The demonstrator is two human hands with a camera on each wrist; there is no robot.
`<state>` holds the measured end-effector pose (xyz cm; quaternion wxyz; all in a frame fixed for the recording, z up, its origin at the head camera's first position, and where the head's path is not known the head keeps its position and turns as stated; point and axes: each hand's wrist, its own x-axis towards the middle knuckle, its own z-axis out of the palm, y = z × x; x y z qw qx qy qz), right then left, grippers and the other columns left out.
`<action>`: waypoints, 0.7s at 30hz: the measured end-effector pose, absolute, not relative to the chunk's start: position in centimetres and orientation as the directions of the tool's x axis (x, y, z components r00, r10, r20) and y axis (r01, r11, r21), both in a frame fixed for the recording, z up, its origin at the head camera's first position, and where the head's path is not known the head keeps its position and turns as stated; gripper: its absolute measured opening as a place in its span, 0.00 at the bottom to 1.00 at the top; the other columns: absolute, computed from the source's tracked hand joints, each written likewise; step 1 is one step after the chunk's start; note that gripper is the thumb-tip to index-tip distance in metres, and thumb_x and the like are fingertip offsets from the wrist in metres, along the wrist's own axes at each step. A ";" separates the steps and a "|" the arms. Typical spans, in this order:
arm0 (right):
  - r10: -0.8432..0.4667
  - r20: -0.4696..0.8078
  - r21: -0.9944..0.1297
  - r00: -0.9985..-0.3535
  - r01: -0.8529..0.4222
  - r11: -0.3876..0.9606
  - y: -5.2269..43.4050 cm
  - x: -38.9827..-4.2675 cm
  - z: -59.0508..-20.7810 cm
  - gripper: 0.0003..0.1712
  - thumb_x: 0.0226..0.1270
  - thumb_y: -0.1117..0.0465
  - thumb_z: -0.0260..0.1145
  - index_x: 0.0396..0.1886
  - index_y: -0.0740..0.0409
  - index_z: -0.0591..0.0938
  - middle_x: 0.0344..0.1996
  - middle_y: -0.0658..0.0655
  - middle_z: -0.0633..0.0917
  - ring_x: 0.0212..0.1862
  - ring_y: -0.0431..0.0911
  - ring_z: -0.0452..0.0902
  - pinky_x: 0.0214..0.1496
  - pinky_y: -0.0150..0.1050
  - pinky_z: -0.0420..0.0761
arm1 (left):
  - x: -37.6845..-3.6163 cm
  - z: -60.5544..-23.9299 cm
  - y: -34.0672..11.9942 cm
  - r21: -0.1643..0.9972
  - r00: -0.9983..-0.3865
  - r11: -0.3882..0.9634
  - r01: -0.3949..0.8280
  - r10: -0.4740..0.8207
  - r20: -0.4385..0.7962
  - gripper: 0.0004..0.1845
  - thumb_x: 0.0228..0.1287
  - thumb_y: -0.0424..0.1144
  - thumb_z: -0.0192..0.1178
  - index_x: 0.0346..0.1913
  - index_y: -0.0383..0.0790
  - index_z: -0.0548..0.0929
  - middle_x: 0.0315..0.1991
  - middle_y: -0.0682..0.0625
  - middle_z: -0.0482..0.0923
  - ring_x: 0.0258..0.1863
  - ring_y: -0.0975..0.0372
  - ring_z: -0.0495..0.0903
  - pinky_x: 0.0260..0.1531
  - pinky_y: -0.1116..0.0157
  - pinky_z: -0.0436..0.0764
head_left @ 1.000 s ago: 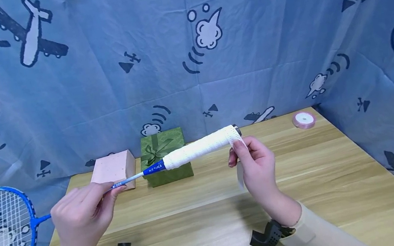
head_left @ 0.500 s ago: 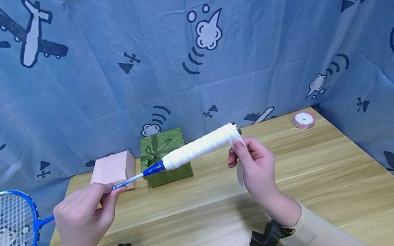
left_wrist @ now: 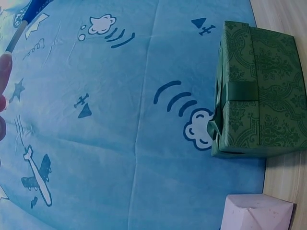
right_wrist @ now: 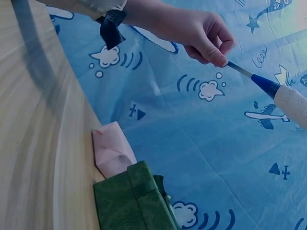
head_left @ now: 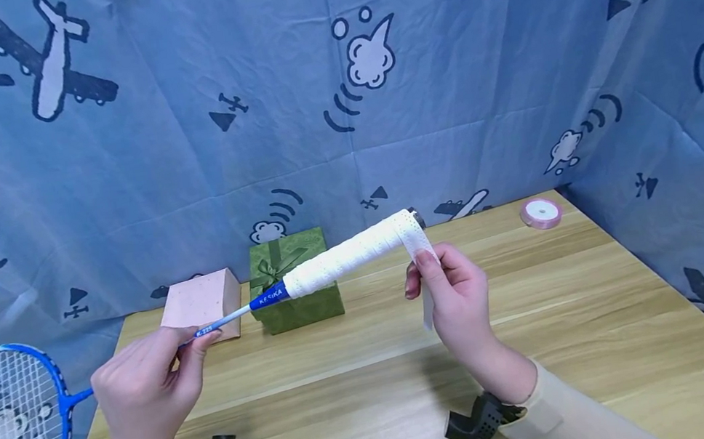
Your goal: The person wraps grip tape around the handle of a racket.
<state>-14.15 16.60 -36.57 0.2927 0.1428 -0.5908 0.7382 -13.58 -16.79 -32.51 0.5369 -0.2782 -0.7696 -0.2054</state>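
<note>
A blue badminton racket (head_left: 66,401) is held above the table, its strung head at the far left and its handle tilted up to the right. My left hand (head_left: 147,380) pinches the thin shaft between thumb and fingers. White perforated grip tape (head_left: 346,253) covers the handle from the blue cone up close to the dark butt end. From there a loose strip of the tape (head_left: 416,237) runs down to my right hand (head_left: 456,294), which pinches it between thumb and fingers. The tape's tail hangs below that hand. In the right wrist view, the left hand (right_wrist: 204,38) grips the shaft.
Behind the racket a green gift box (head_left: 304,313) with a ribbon bow stands beside a pink box (head_left: 197,301). A pink ribbon spool (head_left: 541,214) lies near the table's back right corner. A blue patterned curtain (head_left: 286,110) hangs behind the wooden table (head_left: 349,410).
The handle's butt end has risen a little and shifted slightly left. More of the tape strip now shows between the handle and the right hand. Both hands keep their hold.
</note>
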 end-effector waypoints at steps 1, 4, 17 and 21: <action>0.263 0.555 -0.790 -0.789 -0.599 -0.132 16.6 -14.1 -36.6 0.16 0.80 0.69 0.56 0.30 0.77 0.74 0.22 0.52 0.82 0.23 0.42 0.78 0.29 0.32 0.82 | -13.6 -32.5 -16.8 0.019 -0.267 0.761 0.648 0.204 0.942 0.28 0.75 0.55 0.60 0.20 0.38 0.78 0.10 0.60 0.59 0.12 0.71 0.50 0.13 0.71 0.45; 0.264 0.549 -0.797 -0.793 -0.592 -0.120 16.6 -14.1 -36.5 0.16 0.80 0.69 0.56 0.30 0.77 0.75 0.22 0.52 0.82 0.23 0.42 0.78 0.29 0.32 0.83 | -13.6 -32.4 -16.8 0.022 -0.270 0.760 0.650 0.204 0.941 0.28 0.75 0.55 0.60 0.20 0.38 0.79 0.11 0.60 0.59 0.12 0.71 0.50 0.13 0.71 0.45; 0.258 0.568 -0.788 -0.781 -0.607 -0.101 16.5 -14.2 -36.3 0.17 0.81 0.68 0.55 0.30 0.76 0.74 0.22 0.53 0.81 0.23 0.42 0.77 0.29 0.32 0.82 | -13.6 -32.2 -17.0 0.020 -0.259 0.725 0.688 0.220 0.941 0.28 0.74 0.56 0.61 0.22 0.37 0.82 0.11 0.59 0.61 0.12 0.71 0.51 0.14 0.72 0.46; 0.260 0.568 -0.792 -0.781 -0.605 -0.087 16.5 -14.1 -36.4 0.16 0.81 0.68 0.55 0.30 0.75 0.75 0.22 0.54 0.81 0.24 0.43 0.77 0.29 0.32 0.81 | -13.6 -32.1 -17.1 0.009 -0.256 0.715 0.699 0.238 0.937 0.28 0.74 0.55 0.62 0.22 0.36 0.82 0.13 0.57 0.64 0.13 0.70 0.53 0.14 0.72 0.50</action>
